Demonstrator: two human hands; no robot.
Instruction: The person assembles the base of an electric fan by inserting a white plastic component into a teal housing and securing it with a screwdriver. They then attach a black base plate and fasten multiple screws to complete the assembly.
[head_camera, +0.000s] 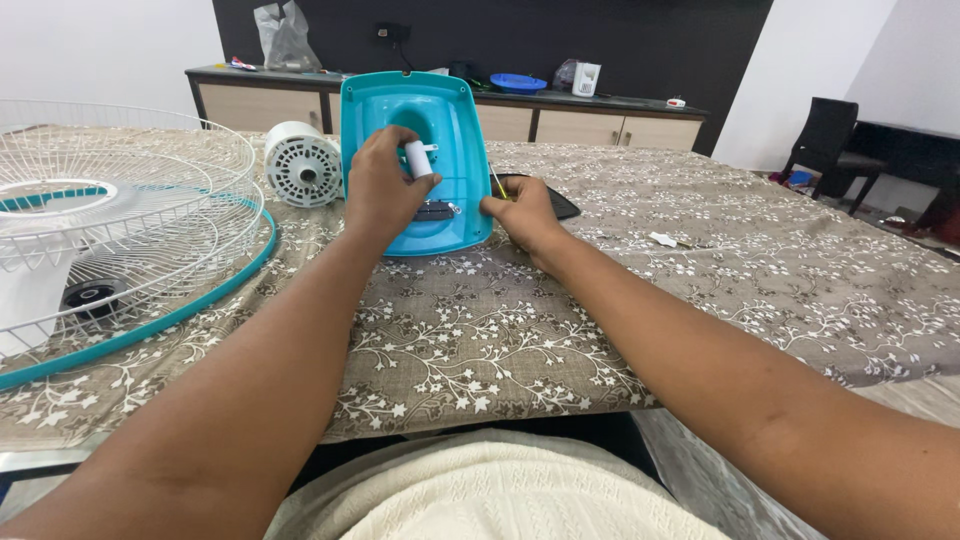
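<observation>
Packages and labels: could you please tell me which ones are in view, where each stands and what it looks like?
Plastic bag: on the sideboard's left end, crumpled, translucent grey-white.
Small box: on the sideboard right of the blue dish, upright, white with dark print.
No screens or signs show.

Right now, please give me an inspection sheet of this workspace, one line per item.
Surface: table under a brown floral cloth.
Job's things: teal fan base propped up, a white cylinder at its middle.
Clutter: white fan guard with teal rim, white motor housing, a dark flat thing.
Grippers: left hand grips the cylinder; right hand pinches a thin yellow-handled tool at the base's edge.
Cables: nothing seen.
Surroundings: sideboard, black chair.
</observation>
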